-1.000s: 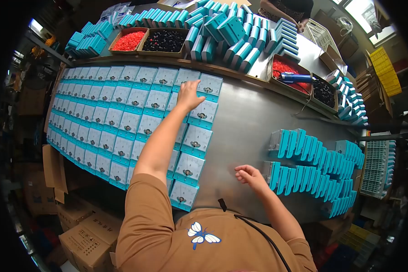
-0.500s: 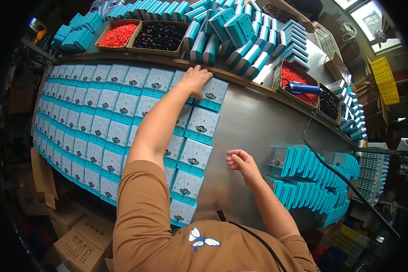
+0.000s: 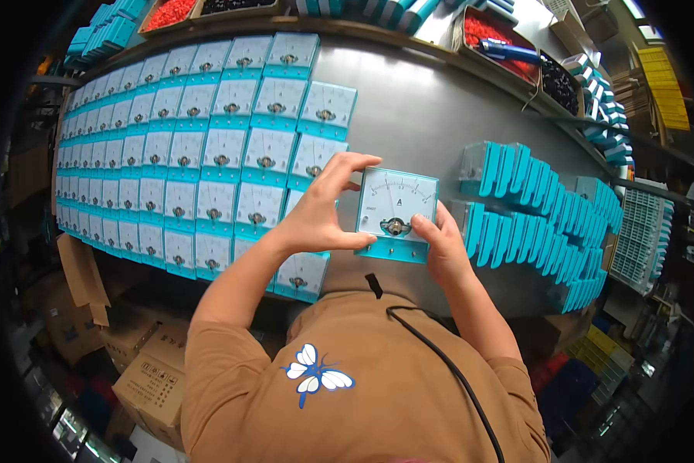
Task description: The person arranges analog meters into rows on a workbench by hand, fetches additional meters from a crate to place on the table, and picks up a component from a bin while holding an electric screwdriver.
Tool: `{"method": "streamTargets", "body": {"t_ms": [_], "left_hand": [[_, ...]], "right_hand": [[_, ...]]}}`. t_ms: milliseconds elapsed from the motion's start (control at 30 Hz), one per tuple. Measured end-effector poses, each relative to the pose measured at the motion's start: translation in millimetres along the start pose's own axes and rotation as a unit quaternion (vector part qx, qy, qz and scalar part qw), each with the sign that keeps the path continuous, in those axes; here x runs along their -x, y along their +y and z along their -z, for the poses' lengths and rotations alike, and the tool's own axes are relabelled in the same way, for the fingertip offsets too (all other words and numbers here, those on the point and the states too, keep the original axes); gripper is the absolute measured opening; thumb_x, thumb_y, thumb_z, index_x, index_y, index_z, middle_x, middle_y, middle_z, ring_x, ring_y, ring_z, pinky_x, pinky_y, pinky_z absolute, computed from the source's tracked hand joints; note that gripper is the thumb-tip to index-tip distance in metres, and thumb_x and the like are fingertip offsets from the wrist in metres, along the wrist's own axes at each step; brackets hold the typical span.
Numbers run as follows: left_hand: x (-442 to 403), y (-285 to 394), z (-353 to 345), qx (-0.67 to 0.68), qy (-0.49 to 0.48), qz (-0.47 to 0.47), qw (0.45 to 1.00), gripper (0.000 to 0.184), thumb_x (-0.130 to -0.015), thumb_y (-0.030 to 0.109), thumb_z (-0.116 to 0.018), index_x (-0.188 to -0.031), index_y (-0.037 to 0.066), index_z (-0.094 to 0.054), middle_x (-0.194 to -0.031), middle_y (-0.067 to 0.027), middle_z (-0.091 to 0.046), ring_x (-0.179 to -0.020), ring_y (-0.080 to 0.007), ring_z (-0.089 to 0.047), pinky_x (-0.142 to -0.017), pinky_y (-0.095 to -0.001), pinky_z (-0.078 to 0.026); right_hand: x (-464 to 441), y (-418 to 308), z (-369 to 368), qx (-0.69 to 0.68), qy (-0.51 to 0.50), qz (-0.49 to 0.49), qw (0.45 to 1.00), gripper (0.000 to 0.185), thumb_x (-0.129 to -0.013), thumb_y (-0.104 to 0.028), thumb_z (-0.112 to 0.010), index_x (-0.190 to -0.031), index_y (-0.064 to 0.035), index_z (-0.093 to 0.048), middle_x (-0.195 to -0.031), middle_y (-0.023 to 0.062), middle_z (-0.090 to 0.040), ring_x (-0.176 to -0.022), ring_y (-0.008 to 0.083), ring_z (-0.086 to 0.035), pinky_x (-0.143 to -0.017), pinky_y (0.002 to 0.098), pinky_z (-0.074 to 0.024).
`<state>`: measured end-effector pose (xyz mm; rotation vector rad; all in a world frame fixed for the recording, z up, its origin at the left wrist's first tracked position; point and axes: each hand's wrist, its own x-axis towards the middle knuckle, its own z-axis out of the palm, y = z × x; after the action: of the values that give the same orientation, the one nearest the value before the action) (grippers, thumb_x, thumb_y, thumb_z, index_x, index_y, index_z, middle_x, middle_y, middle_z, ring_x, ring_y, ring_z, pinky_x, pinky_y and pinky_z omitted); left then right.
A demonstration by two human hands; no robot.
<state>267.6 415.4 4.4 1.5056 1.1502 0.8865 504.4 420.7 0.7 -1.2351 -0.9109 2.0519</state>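
Observation:
An ammeter [image 3: 399,193] with a clear front, a white dial marked "A" and a teal base is held up in front of my chest, its dial facing me. My left hand [image 3: 320,208] grips its left side, index finger at the top corner and thumb at the lower edge. On the right side, my right hand [image 3: 446,245] holds it with the thumb over the lower front corner; the other fingers are mostly hidden behind. Rows of similar ammeters [image 3: 266,147] lie face up on the metal table to the left.
Teal-backed meters [image 3: 517,177] stand on edge in rows at right. Beyond the table's raised edge are boxes of red parts [image 3: 478,31] and black parts [image 3: 561,86], with a blue tool [image 3: 509,52] across them. Cardboard boxes [image 3: 154,386] sit below left.
My left hand has come back from the far end of the meter rows, and an ammeter is now between both hands. My right hand has closed on it. The view has shifted.

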Motion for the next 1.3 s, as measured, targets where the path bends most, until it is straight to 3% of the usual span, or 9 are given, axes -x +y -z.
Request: {"method": "streamTargets", "body": {"t_ms": [233,267,367,400,500,700,867,1100,1300], "left_hand": [[69,-19,-44,0.399,0.056,0.109,0.909,0.078,-0.076,0.025,-0.072,-0.142,-0.001,-0.04,-0.137,-0.0132,-0.049,-0.129,-0.0252,-0.048,-0.109,-0.0394,-0.038],[74,-17,-48,0.389,0.064,0.094,0.914,0.067,-0.084,0.028,-0.062,-0.141,-0.002,-0.041,-0.13,-0.0145,-0.054,-0.122,-0.024,-0.054,-0.104,-0.038,-0.044],[87,-12,-47,0.429,0.085,0.156,0.886,0.058,-0.091,0.028,-0.053,-0.138,-0.003,-0.044,-0.126,-0.0144,-0.056,-0.117,-0.021,-0.058,-0.097,-0.0361,-0.051],[89,-10,-49,0.414,0.1,0.164,0.89,0.051,-0.095,0.028,-0.046,-0.134,-0.004,-0.048,-0.121,-0.0143,-0.058,-0.113,-0.0194,-0.06,-0.091,-0.0335,-0.055],[95,-6,-50,0.395,0.111,0.182,0.894,0.048,-0.097,0.03,-0.046,-0.131,-0.003,-0.051,-0.115,-0.0126,-0.062,-0.108,-0.0181,-0.063,-0.091,-0.0323,-0.055],[100,-12,-67,0.216,0.165,0.152,0.95,0.036,-0.096,0.025,-0.06,-0.123,0.0,-0.059,-0.102,-0.007,-0.067,-0.09,-0.0101,-0.065,-0.077,-0.0269,-0.055],[99,-5,-68,0.283,0.189,0.17,0.925,0.027,-0.097,0.018,-0.06,-0.114,-0.001,-0.066,-0.09,-0.0043,-0.068,-0.08,-0.0066,-0.064,-0.064,-0.0216,-0.053],[101,3,-62,0.267,0.205,0.176,0.925,0.036,-0.101,0.027,-0.05,-0.111,-0.002,-0.068,-0.088,-0.0064,-0.071,-0.072,-0.0068,-0.066,-0.053,-0.0171,-0.049],[102,11,-59,0.223,0.199,0.16,0.941,0.04,-0.104,0.033,-0.046,-0.109,0.002,-0.07,-0.084,-0.0034,-0.07,-0.071,-0.0057,-0.064,-0.052,-0.0205,-0.052]], "right_hand": [[45,29,-11,-0.013,-0.033,-0.029,0.999,0.049,-0.092,-0.022,-0.064,-0.133,-0.0003,-0.045,-0.121,0.0108,-0.06,-0.11,0.0163,-0.058,-0.095,0.0329,-0.0472],[49,27,-13,-0.026,-0.036,-0.057,0.997,0.049,-0.092,-0.023,-0.064,-0.133,-0.0006,-0.046,-0.12,0.0106,-0.06,-0.108,0.0156,-0.059,-0.094,0.032,-0.0479],[59,25,-20,-0.04,-0.035,-0.102,0.993,0.05,-0.092,-0.024,-0.064,-0.132,-0.0004,-0.046,-0.119,0.0105,-0.061,-0.106,0.0147,-0.06,-0.093,0.0312,-0.0484],[62,26,-21,-0.029,-0.037,-0.099,0.994,0.051,-0.092,-0.024,-0.065,-0.132,-0.0002,-0.046,-0.119,0.0106,-0.061,-0.106,0.0146,-0.059,-0.093,0.0313,-0.0484],[67,28,-24,-0.003,-0.044,-0.091,0.995,0.051,-0.092,-0.025,-0.065,-0.132,0.0004,-0.046,-0.118,0.0106,-0.061,-0.106,0.0144,-0.059,-0.094,0.0313,-0.0482],[73,35,-25,0.015,-0.054,-0.091,0.994,0.051,-0.093,-0.025,-0.064,-0.132,0.001,-0.045,-0.118,0.0103,-0.061,-0.107,0.0137,-0.058,-0.094,0.0305,-0.0477],[75,45,-20,-0.004,-0.058,-0.092,0.994,0.052,-0.093,-0.026,-0.065,-0.133,0.0011,-0.045,-0.119,0.0099,-0.06,-0.108,0.0138,-0.058,-0.094,0.03,-0.0478],[77,46,-19,-0.057,-0.084,-0.096,0.99,0.055,-0.092,-0.028,-0.066,-0.134,0.0009,-0.045,-0.122,0.01,-0.06,-0.111,0.0145,-0.057,-0.097,0.0308,-0.0459],[81,39,-22,-0.053,-0.097,-0.083,0.99,0.055,-0.092,-0.027,-0.066,-0.135,0.0007,-0.044,-0.125,0.0108,-0.059,-0.113,0.0155,-0.057,-0.1,0.0318,-0.0441]]}}
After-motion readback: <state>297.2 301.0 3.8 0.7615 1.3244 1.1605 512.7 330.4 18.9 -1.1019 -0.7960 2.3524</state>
